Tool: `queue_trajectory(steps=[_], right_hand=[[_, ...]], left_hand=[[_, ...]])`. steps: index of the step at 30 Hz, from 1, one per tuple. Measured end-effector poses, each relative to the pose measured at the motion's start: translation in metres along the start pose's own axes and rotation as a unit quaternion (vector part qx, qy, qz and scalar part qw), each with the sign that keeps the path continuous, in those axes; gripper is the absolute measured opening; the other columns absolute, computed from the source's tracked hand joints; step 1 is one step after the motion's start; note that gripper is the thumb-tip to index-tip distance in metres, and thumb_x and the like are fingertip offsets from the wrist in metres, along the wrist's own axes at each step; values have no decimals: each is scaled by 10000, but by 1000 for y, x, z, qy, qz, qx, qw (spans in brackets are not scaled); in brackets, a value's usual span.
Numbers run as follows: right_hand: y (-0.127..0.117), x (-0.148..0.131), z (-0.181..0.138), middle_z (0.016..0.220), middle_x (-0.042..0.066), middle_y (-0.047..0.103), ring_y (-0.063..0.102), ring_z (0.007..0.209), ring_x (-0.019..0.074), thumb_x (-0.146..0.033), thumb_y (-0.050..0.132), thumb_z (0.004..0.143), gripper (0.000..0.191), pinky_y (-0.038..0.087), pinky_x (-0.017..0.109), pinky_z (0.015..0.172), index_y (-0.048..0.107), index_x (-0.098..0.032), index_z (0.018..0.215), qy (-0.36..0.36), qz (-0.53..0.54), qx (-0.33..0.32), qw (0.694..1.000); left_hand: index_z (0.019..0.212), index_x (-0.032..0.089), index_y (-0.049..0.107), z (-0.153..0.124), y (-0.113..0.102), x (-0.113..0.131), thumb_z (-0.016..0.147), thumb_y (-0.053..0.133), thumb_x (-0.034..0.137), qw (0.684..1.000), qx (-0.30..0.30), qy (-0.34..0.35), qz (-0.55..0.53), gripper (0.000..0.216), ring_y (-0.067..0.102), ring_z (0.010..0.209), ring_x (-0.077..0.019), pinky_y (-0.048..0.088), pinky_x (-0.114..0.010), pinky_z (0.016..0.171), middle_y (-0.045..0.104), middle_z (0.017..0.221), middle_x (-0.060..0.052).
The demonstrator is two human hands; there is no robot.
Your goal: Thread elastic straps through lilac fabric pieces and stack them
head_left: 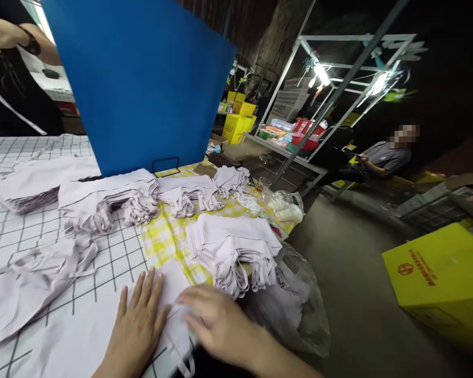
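My left hand [140, 320] lies flat with fingers stretched on a pale lilac fabric piece [175, 275] at the table's near edge. A narrow strap of the same colour [185, 365] hangs from its lower corner. Over the right side of this piece is my right hand [220, 320]; its fingers are bent and smeared by motion, so I cannot tell whether they grip the cloth. Just beyond sits a stack of strapped fabric pieces [232, 231], loops dangling over the edge. More loose fabric [43, 283] lies rumpled to the left.
Further stacks [106, 191] line the grid-patterned cloth [122, 252] and yellow checked cloth [161, 231]. A blue panel [142, 84] stands behind them. A clear plastic bag [311, 315] hangs at the right edge. Yellow box [433, 268] on the floor; one person stands left, another sits right.
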State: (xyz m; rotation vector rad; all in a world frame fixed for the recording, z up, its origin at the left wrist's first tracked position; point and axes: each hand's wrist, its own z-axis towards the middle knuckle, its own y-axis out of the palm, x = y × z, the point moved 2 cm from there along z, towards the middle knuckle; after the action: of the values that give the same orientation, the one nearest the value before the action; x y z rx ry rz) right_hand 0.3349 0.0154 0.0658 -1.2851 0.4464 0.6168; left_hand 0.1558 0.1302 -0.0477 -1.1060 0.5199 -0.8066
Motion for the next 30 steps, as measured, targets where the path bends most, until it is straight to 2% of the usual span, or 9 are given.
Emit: queue_trajectory(steps=[3,5,9,11,14,18,23,26,30], right_hand=[[-76,43,12,989,68,721,663,968,195,-254,497,968,202,524,318,877,681,-199,1032,67,-45,181,980],[-115,90,20,915,59,709,663,877,202,-255,510,948,169,527,319,802,670,-200,955,124,-92,231,960],[-159,192,63,927,33,723,671,817,170,-223,521,942,157,526,277,771,670,-193,977,242,-164,184,938],[-174,237,101,946,46,723,674,885,174,-176,519,946,164,523,288,826,681,-174,974,288,-196,163,923],[-193,298,157,1048,78,695,663,967,196,-234,580,958,153,539,364,870,672,-143,1040,352,-224,159,895],[-200,355,208,1258,113,614,628,1089,237,-364,604,958,359,535,454,925,595,-154,1249,409,-251,158,863],[-174,386,241,1566,206,351,326,1438,341,-431,360,1027,573,295,496,1150,362,-115,1505,387,-273,158,866],[-161,398,255,1659,162,148,217,1487,366,-612,429,942,820,265,503,1157,171,-174,1585,390,-268,139,870],[-162,410,273,1538,270,351,410,1364,405,-651,597,813,1105,363,508,1064,38,-99,1590,440,-254,132,851]], left_hand=[[1528,178,382,-1,5,17,962,389,412,999,21,41,-13,613,340,1459,-314,198,-554,1174,412,1563,-102],[1575,205,259,-1,9,20,949,421,397,998,40,50,-20,674,293,1484,-297,167,-548,1186,408,1569,-96],[1595,185,167,31,5,26,956,399,303,995,94,17,-39,690,139,1538,-222,65,-479,1231,394,1579,-100],[1596,173,155,68,-5,37,963,385,252,991,115,11,-63,679,124,1541,-212,63,-432,1241,335,1609,-99],[1591,178,186,133,-19,62,969,416,261,986,129,73,-79,668,146,1536,-242,67,-423,1245,288,1630,-91],[1505,183,414,186,-6,83,969,466,392,980,124,151,-46,578,253,1499,-259,15,-444,1245,421,1565,-82],[1396,200,567,184,35,80,926,524,528,975,108,192,-26,575,267,1489,-269,-27,-450,1247,546,1468,-76],[1408,217,559,178,48,79,917,487,634,975,97,199,-33,647,181,1525,-270,-29,-458,1254,544,1472,-70],[1367,286,595,173,60,83,973,504,425,986,92,130,-47,427,166,1531,-229,20,-465,1267,553,1462,-24]])
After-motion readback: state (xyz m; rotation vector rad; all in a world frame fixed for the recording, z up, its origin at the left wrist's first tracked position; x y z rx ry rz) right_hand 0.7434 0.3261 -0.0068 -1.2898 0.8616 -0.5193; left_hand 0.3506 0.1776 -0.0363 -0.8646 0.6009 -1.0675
